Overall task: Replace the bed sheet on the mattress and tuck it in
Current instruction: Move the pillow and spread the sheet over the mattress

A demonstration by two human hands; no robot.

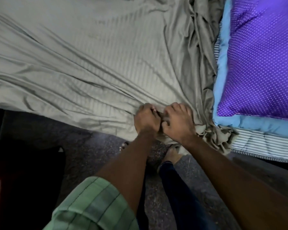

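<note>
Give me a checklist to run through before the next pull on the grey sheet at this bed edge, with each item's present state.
1. Left hand grips the grey sheet: ok, fingers curled round its edge.
2. Right hand grips the sheet: ok, beside the left hand.
3. Sheet lies smooth: not ok, long creases run toward the hands and it is bunched against the purple pillow.
4. Sheet covers the striped mattress: not ok, the mattress shows bare under the pillow.
5. Edge tucked in: not ok, it hangs loose over the side.
6. Far side of the sheet seated: cannot tell, out of view.
</note>
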